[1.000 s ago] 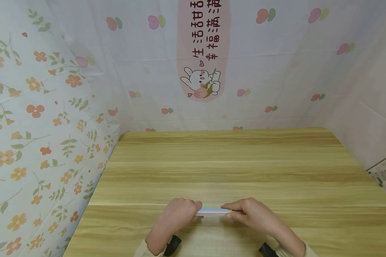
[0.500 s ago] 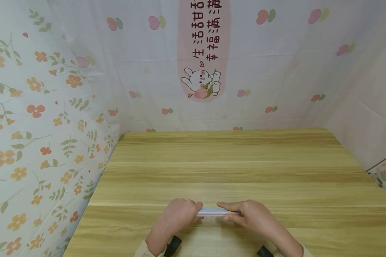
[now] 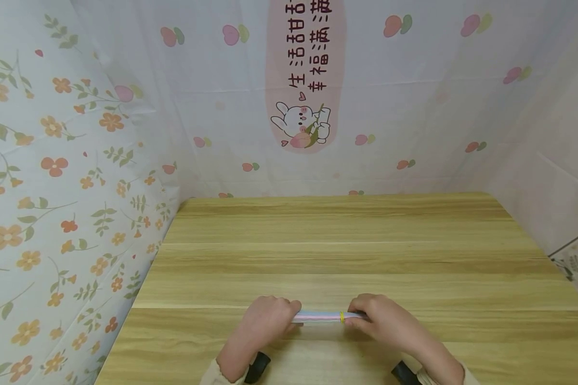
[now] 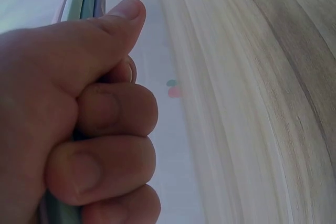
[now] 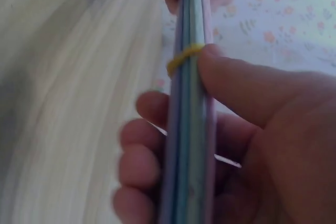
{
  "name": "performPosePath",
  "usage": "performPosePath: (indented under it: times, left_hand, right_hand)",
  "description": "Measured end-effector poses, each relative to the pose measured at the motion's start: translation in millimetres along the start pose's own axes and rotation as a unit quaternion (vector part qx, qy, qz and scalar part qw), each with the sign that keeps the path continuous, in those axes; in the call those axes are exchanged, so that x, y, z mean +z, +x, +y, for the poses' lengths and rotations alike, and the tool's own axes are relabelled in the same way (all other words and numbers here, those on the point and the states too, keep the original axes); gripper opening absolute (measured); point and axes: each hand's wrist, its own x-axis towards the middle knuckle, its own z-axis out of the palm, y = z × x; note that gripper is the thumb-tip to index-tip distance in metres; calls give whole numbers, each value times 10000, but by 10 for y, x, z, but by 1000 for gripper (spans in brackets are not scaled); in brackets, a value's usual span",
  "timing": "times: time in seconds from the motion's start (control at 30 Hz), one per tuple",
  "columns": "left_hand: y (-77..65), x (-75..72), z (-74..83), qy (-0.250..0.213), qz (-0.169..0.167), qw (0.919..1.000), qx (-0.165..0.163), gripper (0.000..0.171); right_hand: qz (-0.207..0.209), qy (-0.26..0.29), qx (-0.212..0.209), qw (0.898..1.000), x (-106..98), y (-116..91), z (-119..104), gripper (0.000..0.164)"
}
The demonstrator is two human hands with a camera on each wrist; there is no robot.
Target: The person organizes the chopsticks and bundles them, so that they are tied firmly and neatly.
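A bundle of pastel pencils (image 3: 318, 317) in lilac, blue, green and pink lies crosswise between the hands, over the front of the table. My left hand (image 3: 268, 320) grips its left end, thumb along the bundle and fingers curled round it in the left wrist view. A yellow rubber band (image 3: 342, 317) circles the bundle toward the right end. My right hand (image 3: 387, 323) holds that end; in the right wrist view its thumb (image 5: 231, 80) presses at the band and its fingers (image 5: 139, 166) curl behind the pencils. The pencils' left ends are hidden in the left hand.
The wood-grain table (image 3: 327, 240) stretches away beyond both hands. A patterned cloth (image 3: 212, 107) hangs at its back edge, and a flowered cloth (image 3: 67, 214) hangs along the left side. Black straps (image 3: 258, 368) are on both wrists.
The right hand's index finger, stretched forward over the band half a second ago, is now bent back. That hand has shifted slightly right, and the band shows more fully. The left hand stays put.
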Motion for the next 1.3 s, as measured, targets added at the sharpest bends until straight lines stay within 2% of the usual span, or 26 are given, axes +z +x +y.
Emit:
performPosePath:
  times: [0.2,0.53,0.9,1.3]
  left_hand:
    - [1,16,-5,-5,-8,10000,52,28]
    - [2,21,-6,55,-28,10000,45,29]
    - [-2,18,-8,48,-7,10000,55,29]
    - [5,2,21,181,35,9998,73,28]
  right_hand:
    - [-357,-73,-253,9990,-24,12,-14,16]
    - [-451,-102,-456,9979,-7,45,-40,15]
    - [-342,218,-246,9989,40,53,-26,11]
    - [29,62,-45,10000,106,41,-49,8]
